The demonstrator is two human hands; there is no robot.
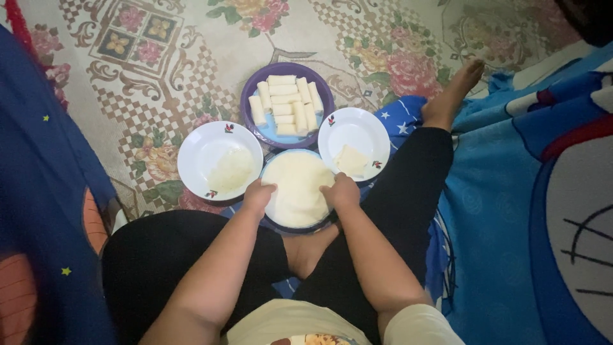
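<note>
floral carpet (159,70), blue blankets (498,211)

We see a floral patterned carpet (159,70) carrying four dishes set close together: a purple plate (250,96) stacked with pale rolls, a white plate (191,150) with a whitish heap, a second white plate (367,128) holding a pale square, and a plate (297,188) bearing a round pale sheet.

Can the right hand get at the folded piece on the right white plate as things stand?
Probably yes. The right hand rests on the rim of the middle plate, the white plate lies just beyond it, and nothing covers the folded piece.
</note>
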